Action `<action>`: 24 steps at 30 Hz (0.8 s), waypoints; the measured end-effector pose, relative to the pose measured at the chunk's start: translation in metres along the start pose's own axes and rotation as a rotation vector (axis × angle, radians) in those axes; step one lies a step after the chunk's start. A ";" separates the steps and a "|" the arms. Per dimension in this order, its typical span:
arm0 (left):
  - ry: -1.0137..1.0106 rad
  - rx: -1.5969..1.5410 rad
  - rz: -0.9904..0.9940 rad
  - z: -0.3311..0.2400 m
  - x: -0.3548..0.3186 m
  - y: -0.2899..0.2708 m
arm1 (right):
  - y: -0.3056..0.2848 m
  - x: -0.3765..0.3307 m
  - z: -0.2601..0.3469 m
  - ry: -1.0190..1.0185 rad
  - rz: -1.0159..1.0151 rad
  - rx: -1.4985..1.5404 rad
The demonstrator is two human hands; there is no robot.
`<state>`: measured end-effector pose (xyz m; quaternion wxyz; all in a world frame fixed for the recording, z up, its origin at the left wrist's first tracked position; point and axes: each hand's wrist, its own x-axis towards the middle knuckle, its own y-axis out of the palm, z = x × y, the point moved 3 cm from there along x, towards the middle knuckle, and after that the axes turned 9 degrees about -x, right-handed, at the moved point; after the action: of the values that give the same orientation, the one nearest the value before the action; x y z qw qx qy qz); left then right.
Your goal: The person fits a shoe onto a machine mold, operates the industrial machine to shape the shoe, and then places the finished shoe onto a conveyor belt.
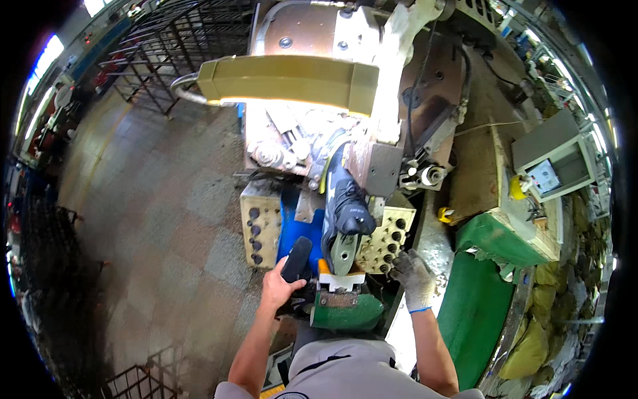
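Shoe [347, 196] already on machine [384, 171], removal apparently outstanding; left hand [276, 287], its 7 o'clock, grips dark oblong piece [298, 257]; gloved right hand [416, 279], 5 o'clock, half-open, seemingly empty.

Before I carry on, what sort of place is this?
Probably a shoe factory's workshop floor. A dark shoe sits at a large metal machine, a long green surface, perhaps a conveyor, runs along the right, and dark metal racks stand at the upper left.
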<state>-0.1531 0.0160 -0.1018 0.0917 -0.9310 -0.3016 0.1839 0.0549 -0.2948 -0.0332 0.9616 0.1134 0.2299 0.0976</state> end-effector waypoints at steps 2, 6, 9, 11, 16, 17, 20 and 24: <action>-0.035 -0.104 -0.038 -0.023 -0.025 -0.036 | 0.006 -0.011 0.008 0.021 0.047 0.010; 0.007 -0.192 -0.103 -0.113 -0.060 -0.081 | 0.028 -0.036 0.026 0.027 0.132 -0.005; 0.031 -0.269 -0.042 -0.155 -0.072 -0.083 | 0.068 -0.058 0.043 -0.037 0.278 -0.007; 0.027 -0.430 0.056 -0.167 -0.073 -0.071 | 0.099 -0.071 0.056 -0.079 0.444 -0.030; -0.070 -0.604 0.353 -0.212 -0.066 0.045 | 0.091 -0.048 0.044 -0.102 0.465 -0.001; 0.005 -0.292 0.248 -0.204 -0.064 0.057 | 0.076 -0.046 0.055 0.023 0.356 0.018; 0.171 0.277 -0.159 -0.253 -0.058 0.068 | -0.028 -0.015 0.046 -0.021 0.163 0.139; 0.489 0.076 -0.453 -0.225 -0.025 0.063 | -0.195 -0.009 0.016 0.131 -0.126 0.035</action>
<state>-0.0490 -0.0628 0.0931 0.2347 -0.8527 -0.4630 -0.0588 0.0813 -0.4855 -0.0667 0.9466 0.1087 0.3008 0.0403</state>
